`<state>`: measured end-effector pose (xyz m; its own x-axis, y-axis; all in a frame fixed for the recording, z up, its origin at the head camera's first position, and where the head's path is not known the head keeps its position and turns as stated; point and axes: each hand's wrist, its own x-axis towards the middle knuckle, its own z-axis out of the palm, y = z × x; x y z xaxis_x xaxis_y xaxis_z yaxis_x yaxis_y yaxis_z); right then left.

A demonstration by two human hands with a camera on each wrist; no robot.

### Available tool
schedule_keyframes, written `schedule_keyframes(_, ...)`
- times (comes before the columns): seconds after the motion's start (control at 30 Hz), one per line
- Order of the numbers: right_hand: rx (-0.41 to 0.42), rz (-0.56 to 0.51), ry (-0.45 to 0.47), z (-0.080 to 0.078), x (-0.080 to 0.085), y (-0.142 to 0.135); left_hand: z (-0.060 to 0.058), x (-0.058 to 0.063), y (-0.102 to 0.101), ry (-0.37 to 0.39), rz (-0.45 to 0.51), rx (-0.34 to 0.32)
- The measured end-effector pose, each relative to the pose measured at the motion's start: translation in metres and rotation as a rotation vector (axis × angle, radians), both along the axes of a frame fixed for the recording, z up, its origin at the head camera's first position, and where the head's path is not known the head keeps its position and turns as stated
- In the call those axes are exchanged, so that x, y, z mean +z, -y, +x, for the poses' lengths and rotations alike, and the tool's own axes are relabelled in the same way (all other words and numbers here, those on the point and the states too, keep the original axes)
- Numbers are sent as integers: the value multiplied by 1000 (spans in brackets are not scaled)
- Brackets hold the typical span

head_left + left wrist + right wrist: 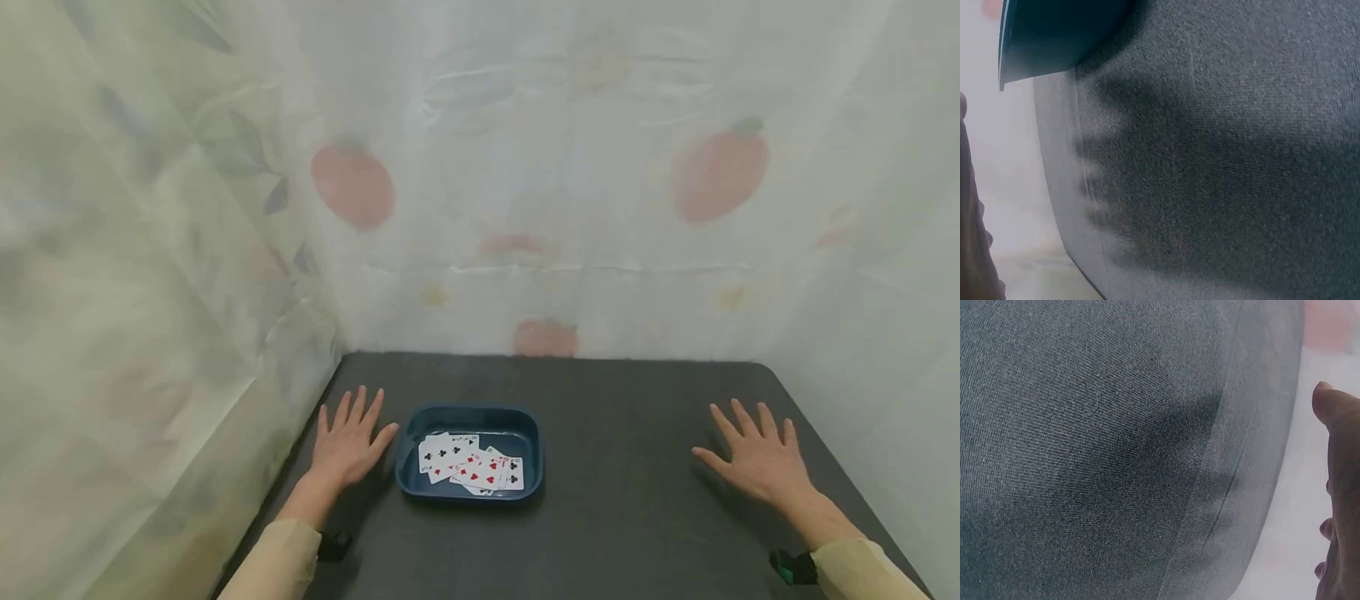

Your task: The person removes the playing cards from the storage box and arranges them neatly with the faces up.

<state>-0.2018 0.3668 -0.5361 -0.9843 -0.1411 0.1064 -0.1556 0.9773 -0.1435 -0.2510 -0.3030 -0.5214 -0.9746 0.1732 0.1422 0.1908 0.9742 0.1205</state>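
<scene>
Several playing cards lie face up and overlapping inside a dark blue tray, left of the table's middle. Clubs and red suits show on them. My left hand is spread flat just left of the tray, apart from it, holding nothing. Over on the right side of the table, my right hand has its fingers spread with nothing in them. In the left wrist view part of the tray shows at the top left, and the left hand at the edge. The right hand borders the right wrist view.
The dark grey table has rounded far corners. A pale curtain with fruit prints hangs behind it, and another curtain runs close along the left side. Hand shadows fall on the table cloth.
</scene>
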Motion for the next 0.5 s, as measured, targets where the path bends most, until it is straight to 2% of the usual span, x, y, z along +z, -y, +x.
schedule_keyframes(0.5,-39,-19,41,0,0,-1,3,-6,7,7,38,20)
